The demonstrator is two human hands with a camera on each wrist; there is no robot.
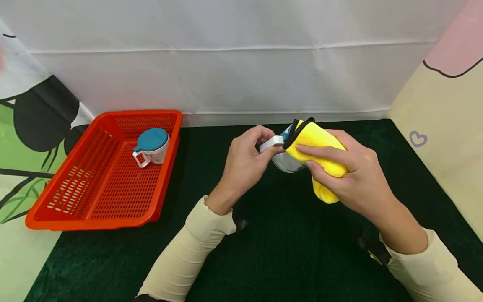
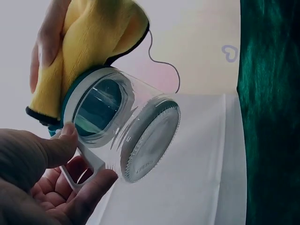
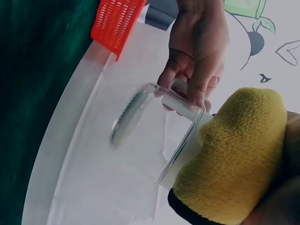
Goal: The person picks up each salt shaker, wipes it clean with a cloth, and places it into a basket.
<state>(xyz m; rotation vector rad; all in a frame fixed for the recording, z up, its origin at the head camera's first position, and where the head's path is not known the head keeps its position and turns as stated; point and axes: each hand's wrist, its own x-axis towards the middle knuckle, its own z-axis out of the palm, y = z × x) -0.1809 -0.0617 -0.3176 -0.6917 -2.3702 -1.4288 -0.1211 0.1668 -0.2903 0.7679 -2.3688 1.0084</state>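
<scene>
My left hand (image 1: 247, 157) grips the white handle (image 2: 89, 164) of a clear glass jar (image 2: 145, 131) with a blue-green lid. The jar is tilted, its ribbed base facing away from the cloth. In my right hand (image 1: 351, 167) is a folded yellow cloth (image 1: 320, 147) with black edging, pressed over the lid end of the jar. The cloth hides most of the lid in the head view. In the right wrist view the cloth (image 3: 239, 154) covers the jar's top, while the glass body (image 3: 150, 126) shows beside the left hand's fingers.
An orange-red plastic basket (image 1: 160, 188) stands at the left on the dark green cloth surface (image 1: 286, 251). Inside it, toward the right wall, sits a similar jar with a blue lid (image 1: 152, 139) and white handle. A white sheet (image 1: 241, 79) hangs behind; a printed panel (image 1: 445, 126) borders the right.
</scene>
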